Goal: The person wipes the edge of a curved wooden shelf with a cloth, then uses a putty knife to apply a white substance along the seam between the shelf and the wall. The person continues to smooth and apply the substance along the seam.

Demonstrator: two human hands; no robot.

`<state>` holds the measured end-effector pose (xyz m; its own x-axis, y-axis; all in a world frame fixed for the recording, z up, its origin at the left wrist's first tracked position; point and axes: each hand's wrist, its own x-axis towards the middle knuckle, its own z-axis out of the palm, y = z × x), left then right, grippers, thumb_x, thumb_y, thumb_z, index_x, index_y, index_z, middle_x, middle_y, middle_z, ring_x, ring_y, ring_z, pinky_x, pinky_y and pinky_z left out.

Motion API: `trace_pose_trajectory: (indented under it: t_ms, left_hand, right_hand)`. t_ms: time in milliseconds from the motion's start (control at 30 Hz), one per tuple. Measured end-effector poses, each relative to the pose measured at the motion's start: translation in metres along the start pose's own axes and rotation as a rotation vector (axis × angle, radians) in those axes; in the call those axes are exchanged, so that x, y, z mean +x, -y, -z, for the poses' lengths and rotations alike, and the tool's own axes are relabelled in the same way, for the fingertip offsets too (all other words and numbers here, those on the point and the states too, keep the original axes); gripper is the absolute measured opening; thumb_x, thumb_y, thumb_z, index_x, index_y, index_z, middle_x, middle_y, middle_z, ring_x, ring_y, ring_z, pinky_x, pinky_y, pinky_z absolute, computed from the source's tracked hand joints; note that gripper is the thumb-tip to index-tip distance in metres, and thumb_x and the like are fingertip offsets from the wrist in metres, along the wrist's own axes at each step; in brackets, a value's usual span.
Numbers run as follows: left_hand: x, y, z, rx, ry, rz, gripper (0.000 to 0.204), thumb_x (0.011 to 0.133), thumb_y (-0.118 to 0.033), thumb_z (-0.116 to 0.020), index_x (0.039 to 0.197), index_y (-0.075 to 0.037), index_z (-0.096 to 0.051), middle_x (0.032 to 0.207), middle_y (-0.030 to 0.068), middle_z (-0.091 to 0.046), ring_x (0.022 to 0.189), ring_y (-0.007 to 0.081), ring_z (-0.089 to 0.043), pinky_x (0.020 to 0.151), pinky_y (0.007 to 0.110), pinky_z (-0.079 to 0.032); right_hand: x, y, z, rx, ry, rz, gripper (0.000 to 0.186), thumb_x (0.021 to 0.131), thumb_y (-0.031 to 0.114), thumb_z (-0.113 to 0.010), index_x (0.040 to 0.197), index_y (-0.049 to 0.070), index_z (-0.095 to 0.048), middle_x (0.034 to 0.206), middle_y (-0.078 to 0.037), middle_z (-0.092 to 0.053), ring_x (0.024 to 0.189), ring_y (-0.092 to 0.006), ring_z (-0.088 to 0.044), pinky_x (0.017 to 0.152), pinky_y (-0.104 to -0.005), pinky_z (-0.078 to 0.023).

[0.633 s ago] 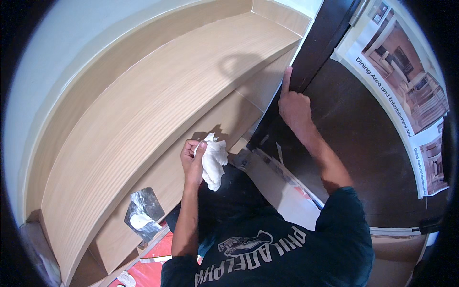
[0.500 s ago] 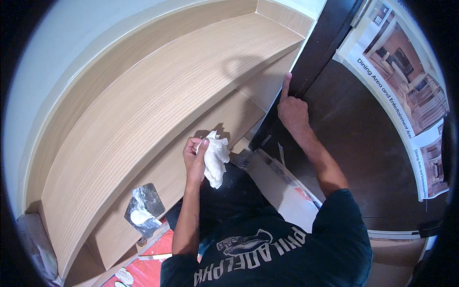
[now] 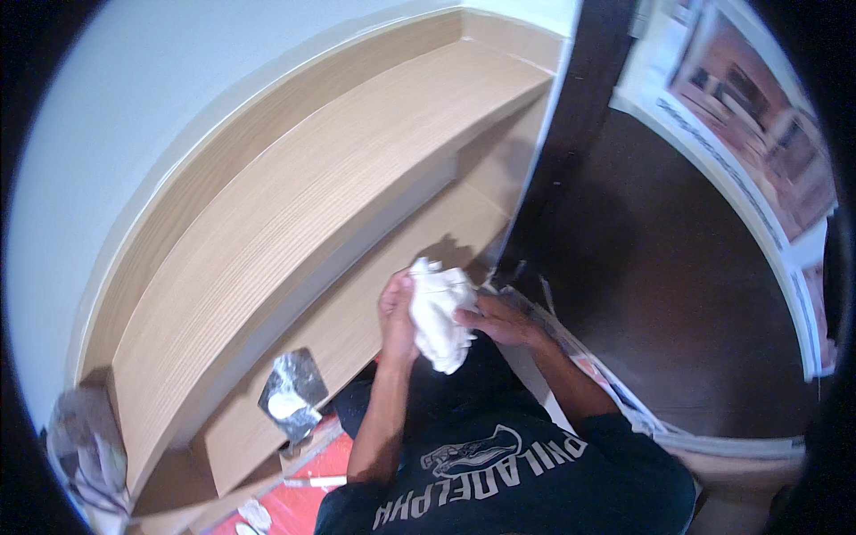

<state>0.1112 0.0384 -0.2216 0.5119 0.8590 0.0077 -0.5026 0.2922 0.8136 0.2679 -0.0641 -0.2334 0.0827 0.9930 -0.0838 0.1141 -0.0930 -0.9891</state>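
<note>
A crumpled white cloth [image 3: 439, 312] is held up in front of my body, between both hands. My left hand [image 3: 397, 308] grips its left side, thumb on the cloth and fingers curled behind. From the right, my right hand [image 3: 499, 319] pinches the cloth's right edge, its thumb laid across the front. Beyond the cloth is a light wood-grain shelf unit [image 3: 339, 192] with a top board and a lower shelf [image 3: 366, 299]. On the lower shelf's near edge, left of my left forearm, rests a flat metal plate [image 3: 294, 392] with white paste on it.
At the far left a grey cloth [image 3: 85, 437] lies by the shelf end. Red sheeting [image 3: 312, 464] covers the floor at lower left, with white scraps [image 3: 254, 515]. A dark door [image 3: 678, 276] with taped-up printed pictures [image 3: 758, 116] stands on the right, beside a dark frame [image 3: 571, 116].
My right hand has come down from the dark door frame, where its index finger pointed at the edge, and has taken hold of the white cloth. The view has shifted slightly.
</note>
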Motion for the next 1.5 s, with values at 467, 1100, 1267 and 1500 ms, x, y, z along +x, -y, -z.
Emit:
trace_pose_trajectory:
  t_ms: [467,1100,1267,1500]
  left_hand:
    - [-0.087,-0.055,0.011,0.585,-0.545,-0.641,0.028,0.098,-0.026,-0.051,0.101,0.001,-0.054,0.093,0.0141,-0.060,0.091,0.0239,-0.059,0.082,0.037,-0.045]
    - [-0.090,-0.026,0.009,0.568,-0.162,-0.376,0.063,0.099,-0.054,-0.036,0.121,0.004,-0.047,0.112,0.0203,-0.049,0.111,0.0313,-0.049,0.095,0.038,-0.038]
    - [-0.088,-0.024,0.003,0.659,-0.160,-0.260,0.067,0.098,-0.058,-0.033,0.101,0.005,-0.056,0.094,0.0200,-0.058,0.091,0.0333,-0.057,0.079,0.041,-0.045]
    - [-0.098,-0.028,0.000,0.545,-0.157,-0.200,0.061,0.099,-0.053,-0.036,0.100,0.004,-0.057,0.088,0.0138,-0.063,0.080,0.0275,-0.059,0.076,0.038,-0.048]
  right_hand:
    - [0.016,-0.031,0.007,-0.610,0.082,0.723,0.050,0.090,0.036,-0.065,0.130,0.008,-0.056,0.124,-0.018,-0.059,0.103,-0.0355,-0.062,0.087,-0.0436,-0.050]
    - [-0.004,0.027,-0.071,-0.272,-0.125,0.156,0.047,0.087,0.035,-0.066,0.114,-0.003,-0.063,0.104,-0.021,-0.064,0.094,-0.0310,-0.060,0.081,-0.0428,-0.048]
    - [-0.008,0.051,-0.061,-0.564,-0.213,0.421,0.040,0.085,0.038,-0.070,0.090,-0.002,-0.066,0.080,-0.015,-0.063,0.069,-0.0262,-0.057,0.063,-0.0383,-0.046]
    - [-0.019,0.061,-0.064,-0.664,-0.301,0.366,0.038,0.085,0.038,-0.072,0.088,0.001,-0.065,0.080,-0.013,-0.063,0.071,-0.0247,-0.059,0.066,-0.0383,-0.048]
